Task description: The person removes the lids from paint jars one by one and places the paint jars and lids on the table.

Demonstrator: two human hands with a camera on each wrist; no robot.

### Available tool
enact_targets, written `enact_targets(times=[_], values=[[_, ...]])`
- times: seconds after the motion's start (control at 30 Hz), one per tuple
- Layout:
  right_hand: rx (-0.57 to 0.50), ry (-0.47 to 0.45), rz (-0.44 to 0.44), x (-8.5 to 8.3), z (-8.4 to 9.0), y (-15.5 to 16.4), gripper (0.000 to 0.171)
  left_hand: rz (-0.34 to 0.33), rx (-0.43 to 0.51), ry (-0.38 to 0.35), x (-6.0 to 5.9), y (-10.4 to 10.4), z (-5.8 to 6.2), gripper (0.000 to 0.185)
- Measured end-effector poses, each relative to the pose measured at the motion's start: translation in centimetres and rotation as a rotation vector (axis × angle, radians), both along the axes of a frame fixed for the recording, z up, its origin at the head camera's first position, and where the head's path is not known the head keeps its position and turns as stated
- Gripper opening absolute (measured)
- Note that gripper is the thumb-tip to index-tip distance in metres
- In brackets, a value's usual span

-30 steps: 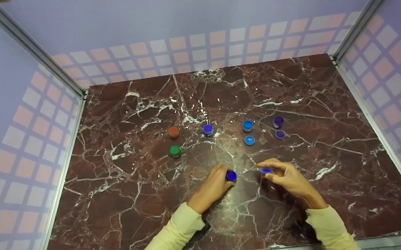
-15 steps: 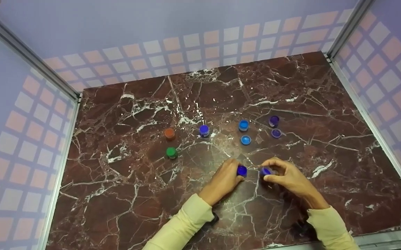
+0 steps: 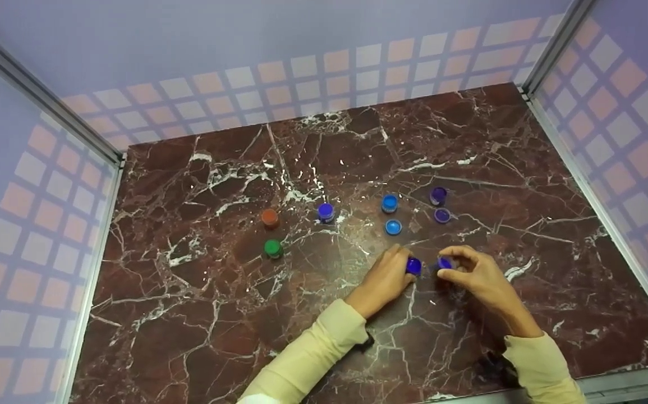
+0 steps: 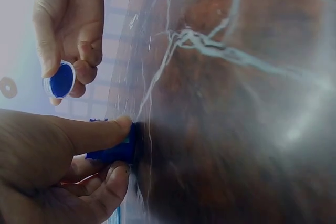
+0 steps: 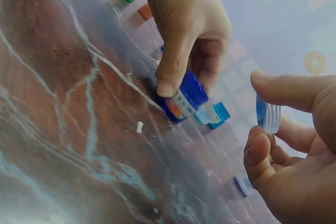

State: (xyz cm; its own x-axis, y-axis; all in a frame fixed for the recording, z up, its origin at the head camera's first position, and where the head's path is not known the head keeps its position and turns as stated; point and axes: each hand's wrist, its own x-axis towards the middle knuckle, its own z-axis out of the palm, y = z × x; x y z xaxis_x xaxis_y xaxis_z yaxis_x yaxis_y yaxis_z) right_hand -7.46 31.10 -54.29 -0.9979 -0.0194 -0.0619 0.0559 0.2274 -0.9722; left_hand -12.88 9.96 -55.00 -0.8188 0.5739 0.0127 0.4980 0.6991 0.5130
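While, in the head view, the left hand [image 3: 386, 276] grips an uncapped blue jar [image 3: 414, 266] low at the marble-patterned tabletop [image 3: 189, 314], the right hand [image 3: 483, 276] pinches a lid [image 3: 445, 263] just beside it but apart. From the left wrist I see the lid's blue inner face [image 4: 62, 81]; from the right wrist, the jar's printed label [image 5: 180, 106] and the lid's ridged rim [image 5: 271, 118].

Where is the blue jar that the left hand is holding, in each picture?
Head: the blue jar is right of centre, in the lower half.
Left wrist: left half, below the middle.
Right wrist: close to the middle.
Shared landmark: the round lid in the right hand.
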Motion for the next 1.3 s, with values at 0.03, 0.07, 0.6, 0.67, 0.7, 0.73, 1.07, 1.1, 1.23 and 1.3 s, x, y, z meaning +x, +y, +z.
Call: enact_targets(times=[0.03,0.07,0.6,0.67,0.7,0.73,1.07,1.1,1.23,1.3], values=[[-0.006,-0.006,-0.01,0.1,0.1,0.1,0.036,-0.001,-0.009,0.008,-0.1,0.4,0.0,0.034],[-0.006,-0.009,-0.017,0.1,0.2,0.2,0.036,-0.001,-0.019,0.015,-0.2,0.7,0.0,0.034],[0.027,-0.011,-0.08,0.4,0.6,2.0,0.043,0.005,0.012,-0.024,-2.8,5.0,-0.3,0.031],[0.029,-0.019,-0.085,0.5,0.6,2.2,0.043,0.004,0.008,-0.022,-3.0,5.4,-0.3,0.031],[0.027,-0.023,-0.089,0.5,0.6,2.3,0.044,0.006,0.008,-0.02,-3.1,5.7,-0.3,0.031],[0.028,-0.029,-0.092,0.6,0.6,2.4,0.044,0.01,0.005,-0.02,-3.2,5.9,-0.3,0.031],[0.042,-0.072,-0.116,0.6,0.7,3.1,0.046,0.059,0.026,0.007,-3.8,8.2,-0.7,0.034],[0.036,-0.076,-0.122,0.5,0.7,3.1,0.046,0.062,0.027,0.016,-3.8,8.4,-0.7,0.034],[0.044,-0.093,-0.131,0.2,0.4,3.2,0.048,0.071,0.019,0.052,-3.9,8.8,-0.9,0.03],[0.064,-0.094,-0.136,0.0,0.3,3.3,0.048,0.078,-0.005,0.087,-3.9,9.2,-0.9,0.03]])
